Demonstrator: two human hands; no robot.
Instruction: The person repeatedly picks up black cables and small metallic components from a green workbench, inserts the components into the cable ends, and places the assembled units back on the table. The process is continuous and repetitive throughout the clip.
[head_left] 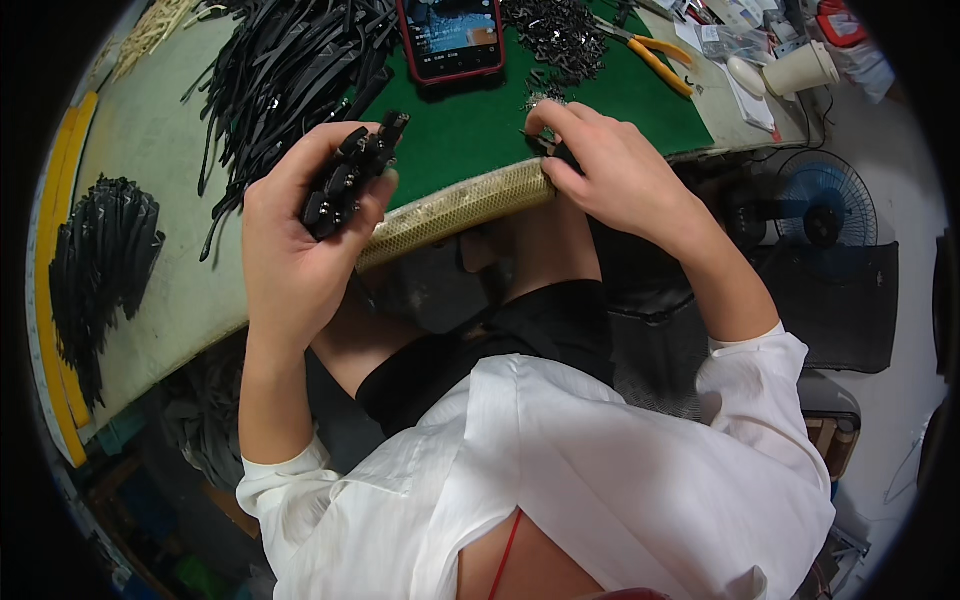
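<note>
My left hand (305, 215) is wrapped round a bundle of black eyeglass temples (350, 180), their ends with small metal bits turned upward. It is raised over the near edge of the table. My right hand (610, 165) is at the green mat's near edge, its fingers bent and drawn together; whatever is between the fingertips is too small and dark to make out. Just beyond those fingers lies a little heap of tiny silver metal parts (546, 101). A large loose pile of black temples (300, 75) spreads over the table's far left.
A phone (453, 45) stands at the far middle, beside a pile of small black pieces (560, 45). Yellow-handled pliers (660, 65) lie right of it. Another temple stack (105, 260) sits far left. A mesh-covered padded edge (455, 215) runs along the table; a fan (825, 205) stands right.
</note>
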